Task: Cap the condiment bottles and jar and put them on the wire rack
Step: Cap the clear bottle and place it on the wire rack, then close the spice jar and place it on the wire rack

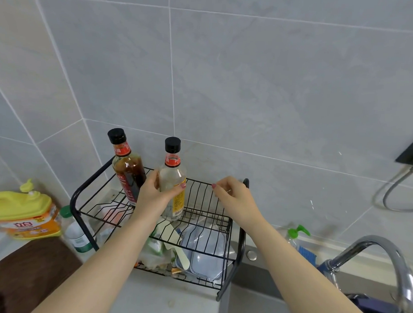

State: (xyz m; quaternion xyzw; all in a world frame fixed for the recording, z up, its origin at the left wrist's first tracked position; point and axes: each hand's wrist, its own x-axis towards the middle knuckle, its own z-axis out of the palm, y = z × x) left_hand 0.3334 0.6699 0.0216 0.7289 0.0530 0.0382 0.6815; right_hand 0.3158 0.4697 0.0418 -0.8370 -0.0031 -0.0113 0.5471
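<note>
Two hands are showing in view: the left hand (pixel 156 192) and the right hand (pixel 232 194). Two black-capped condiment bottles are standing on the top tier of one black wire rack (pixel 241 227): one dark-sauce bottle (pixel 128 167) and one clear bottle (pixel 173 176). Three further containers are standing off the rack: one yellow detergent jug (pixel 23 213), one small green-capped bottle (pixel 75 231) and one green pump bottle (pixel 296 234). One chrome faucet (pixel 384 256) is showing at lower right. Items are lying on the lower tier, overlapping beyond a reliable count.
</note>
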